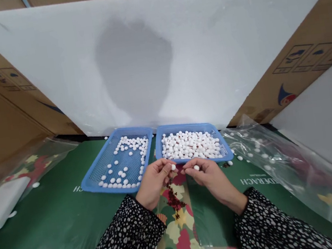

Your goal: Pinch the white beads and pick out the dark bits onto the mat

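My left hand (156, 182) pinches a small white ball (173, 167) between thumb and fingertips, just in front of the two baskets. Close by on the right, my right hand (211, 176) has its fingers closed on another white ball (196, 168). Many white balls fill the right blue basket (225, 149). Fewer lie in the left blue basket (98, 171), mostly along its back, right and front sides. Dark red crumbs (174, 199) are scattered on the patterned covering below my hands.
A clear plastic bag (303, 175) lies at the right, with loose white balls near it. At the left are a white object (4, 203) and more clear plastic (47, 155). A white board (205, 53) and cardboard boxes (309, 67) stand behind.
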The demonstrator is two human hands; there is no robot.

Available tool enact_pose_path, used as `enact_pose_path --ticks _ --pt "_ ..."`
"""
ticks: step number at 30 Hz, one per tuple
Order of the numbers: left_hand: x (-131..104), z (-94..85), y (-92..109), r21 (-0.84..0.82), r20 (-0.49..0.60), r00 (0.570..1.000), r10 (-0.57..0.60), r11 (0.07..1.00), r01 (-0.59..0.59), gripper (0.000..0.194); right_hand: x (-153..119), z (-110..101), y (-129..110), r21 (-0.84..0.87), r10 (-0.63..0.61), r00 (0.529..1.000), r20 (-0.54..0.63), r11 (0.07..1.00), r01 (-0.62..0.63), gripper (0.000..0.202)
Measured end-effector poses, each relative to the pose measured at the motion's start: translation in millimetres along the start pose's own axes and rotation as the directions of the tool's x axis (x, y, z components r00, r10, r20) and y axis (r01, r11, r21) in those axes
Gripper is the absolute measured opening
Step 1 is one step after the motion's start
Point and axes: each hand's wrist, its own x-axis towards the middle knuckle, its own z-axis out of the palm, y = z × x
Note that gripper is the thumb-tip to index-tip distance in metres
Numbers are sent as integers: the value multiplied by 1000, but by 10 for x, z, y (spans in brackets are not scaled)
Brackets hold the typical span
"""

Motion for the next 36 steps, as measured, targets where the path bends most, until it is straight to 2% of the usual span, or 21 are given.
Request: enact_pose_path --ticks 2,7,13,20,28,33,36 --pt "1 12 -26 -51 33 999 -18 998 20 29 -22 4 -60 86 20 1000 -3 996 -20 16" --pt "4 66 -73 -148 51 997 -57 987 64 31 -60 38 -123 -5 -48 999 0 999 48 14" --pt "8 81 -105 -117 21 998 -51 992 53 25 -63 46 -90 -47 -60 998 7 997 60 15" --pt "13 37 -147 5 -27 998 57 998 -57 11 -77 78 -81 -49 -53 998 20 997 54 16" --pt "-10 69 -109 146 -76 975 207 970 -194 4 -83 103 -52 21 -32 999 14 999 31 17" --pt "-46 85 -74 203 -71 956 285 942 -265 2 -78 91 -67 70 -41 999 -12 997 42 17" --pt "-48 73 -59 227 -29 960 279 937 -265 3 -75 78 -127 34 -74 996 56 997 72 21"
